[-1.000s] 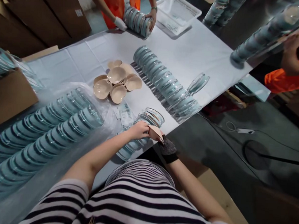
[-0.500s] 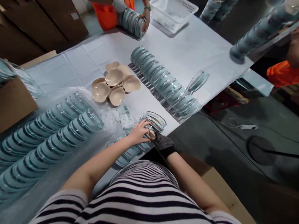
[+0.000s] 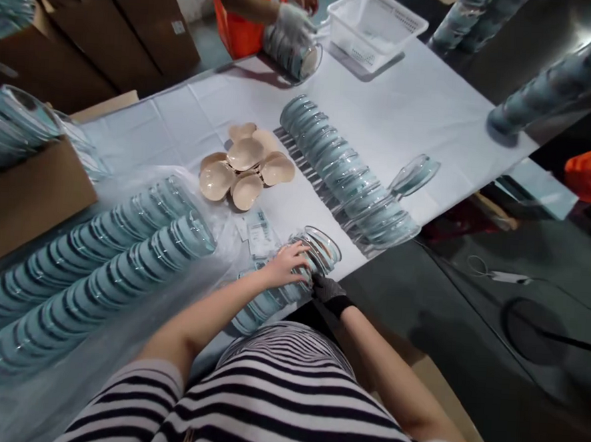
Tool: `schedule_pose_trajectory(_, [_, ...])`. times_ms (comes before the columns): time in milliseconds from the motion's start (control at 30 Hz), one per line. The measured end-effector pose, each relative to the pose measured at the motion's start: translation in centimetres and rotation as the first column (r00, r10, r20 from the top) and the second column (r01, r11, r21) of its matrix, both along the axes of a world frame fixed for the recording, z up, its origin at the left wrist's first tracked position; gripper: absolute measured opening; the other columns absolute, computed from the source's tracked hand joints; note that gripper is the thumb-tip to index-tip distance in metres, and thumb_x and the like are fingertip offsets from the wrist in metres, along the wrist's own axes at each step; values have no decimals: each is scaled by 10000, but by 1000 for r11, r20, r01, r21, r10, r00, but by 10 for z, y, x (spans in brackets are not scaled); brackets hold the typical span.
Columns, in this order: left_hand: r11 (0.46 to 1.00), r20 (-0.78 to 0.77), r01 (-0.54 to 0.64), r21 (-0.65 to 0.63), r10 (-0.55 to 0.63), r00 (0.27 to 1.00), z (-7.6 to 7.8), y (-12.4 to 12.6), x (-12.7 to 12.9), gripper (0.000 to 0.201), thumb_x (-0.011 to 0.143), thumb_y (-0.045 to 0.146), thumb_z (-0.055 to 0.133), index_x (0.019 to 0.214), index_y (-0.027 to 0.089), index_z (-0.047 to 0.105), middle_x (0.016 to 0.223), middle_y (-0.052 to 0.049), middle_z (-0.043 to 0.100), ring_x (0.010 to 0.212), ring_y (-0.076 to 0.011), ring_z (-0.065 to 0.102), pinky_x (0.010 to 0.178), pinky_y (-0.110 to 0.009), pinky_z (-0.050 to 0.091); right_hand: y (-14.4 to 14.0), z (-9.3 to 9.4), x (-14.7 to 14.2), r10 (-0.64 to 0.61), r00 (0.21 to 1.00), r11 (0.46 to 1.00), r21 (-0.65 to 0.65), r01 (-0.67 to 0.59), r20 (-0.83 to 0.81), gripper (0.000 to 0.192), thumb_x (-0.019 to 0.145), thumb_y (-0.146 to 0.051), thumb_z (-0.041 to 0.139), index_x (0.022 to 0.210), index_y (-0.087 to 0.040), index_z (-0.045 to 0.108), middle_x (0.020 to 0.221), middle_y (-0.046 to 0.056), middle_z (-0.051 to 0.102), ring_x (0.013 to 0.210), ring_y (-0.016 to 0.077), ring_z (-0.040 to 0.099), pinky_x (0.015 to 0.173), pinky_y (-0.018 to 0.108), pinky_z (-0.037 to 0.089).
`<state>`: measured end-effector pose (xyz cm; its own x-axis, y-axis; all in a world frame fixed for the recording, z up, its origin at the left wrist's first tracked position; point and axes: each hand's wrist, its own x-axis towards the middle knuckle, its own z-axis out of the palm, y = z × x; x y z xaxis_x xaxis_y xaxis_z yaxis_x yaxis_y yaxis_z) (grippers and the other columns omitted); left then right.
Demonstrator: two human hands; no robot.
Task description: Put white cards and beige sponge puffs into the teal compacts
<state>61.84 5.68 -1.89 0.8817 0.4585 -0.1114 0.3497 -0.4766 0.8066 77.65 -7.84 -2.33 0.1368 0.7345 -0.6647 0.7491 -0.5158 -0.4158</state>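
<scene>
My left hand [image 3: 287, 264] lies bare on top of a short row of pale blue glass dishes [image 3: 324, 246] lying on edge at the near edge of the table. My right hand [image 3: 327, 289], in a dark knitted glove, presses against the same row from the near side. The row's far end shows an open round rim. Small printed paper slips [image 3: 257, 229] lie just left of the row. A cluster of beige shell-shaped dishes [image 3: 246, 168] sits further out on the white table cover [image 3: 382, 106].
Long rows of blue dishes in plastic wrap [image 3: 97, 262] fill the left. Another row [image 3: 348, 177] lies to the right, one dish [image 3: 414, 176] leaning apart. A person in orange [image 3: 253, 12] handles a stack [image 3: 293, 51] beside a white basket [image 3: 375, 22]. Cardboard boxes [image 3: 31, 191] stand left.
A second ago my hands held a beige dish at the row; now it is out of sight and both hands press on the blue row. The view shifted slightly.
</scene>
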Motion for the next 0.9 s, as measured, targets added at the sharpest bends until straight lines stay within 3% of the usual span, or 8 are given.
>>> schedule_pose_trajectory(167, [826,-268,-507,244,560,784,-24,82,-30,460,790,227,744,1218,132,603,1253,-193,622,1259,-331,520,1080,-487,386,-8,7,9,93,978,995,14,-97,189,261,960,-301,503,1072,-221,724,1105,116,743,1007,257,700,814,309,488])
schedule_pose_trajectory(367, [807,-315,-436,398,567,761,-25,98,-62,91,847,198,648,872,180,734,943,-118,691,1052,-300,586,986,-464,391,-11,28,19,-303,947,936,155,318,-109,427,900,-541,525,752,-175,686,776,118,731,724,228,680,667,305,488])
schedule_pose_trajectory(433, [782,-151,-402,477,523,839,-11,83,-65,197,832,145,619,913,234,775,955,-99,695,1029,-279,594,978,-452,386,7,41,14,-476,732,840,-6,542,-487,574,892,-670,438,819,-157,684,759,125,717,641,213,658,595,309,498])
schedule_pose_trajectory(500, [779,35,-360,513,400,916,8,62,-67,272,844,142,593,953,293,791,914,-75,694,1003,-252,603,991,-441,378,34,51,4,-507,422,800,-228,555,-752,657,856,-743,430,987,-147,674,860,134,727,680,218,673,590,331,529])
schedule_pose_trajectory(567, [815,170,-296,498,243,955,26,38,-68,252,873,216,602,981,346,788,895,-57,692,1017,-241,607,1033,-445,359,64,60,-5,-451,298,811,-247,531,-841,639,806,-734,525,1048,-155,649,912,120,723,741,218,676,638,355,554])
schedule_pose_trajectory(667, [899,298,-315,305,224,928,47,7,-66,390,822,499,701,1178,340,723,1138,-89,675,1208,-300,552,1100,-493,341,100,73,-11,-369,437,781,-19,625,-820,457,718,-600,704,887,-178,649,856,67,702,768,190,635,716,331,537])
schedule_pose_trajectory(767, [910,316,-384,-155,414,854,56,-4,-57,686,825,662,626,1374,254,578,1282,-150,621,1236,-317,565,1012,-484,473,117,86,-7,-194,655,816,251,521,-731,351,711,-523,728,716,-191,617,766,29,660,758,169,582,735,296,495])
schedule_pose_trajectory(900, [789,358,-586,-186,610,707,60,5,-41,322,882,516,632,918,209,722,1222,-129,650,1197,-294,594,1023,-492,486,116,82,-10,-216,561,879,90,467,-799,407,763,-595,656,736,-192,603,715,28,622,667,165,558,613,287,476])
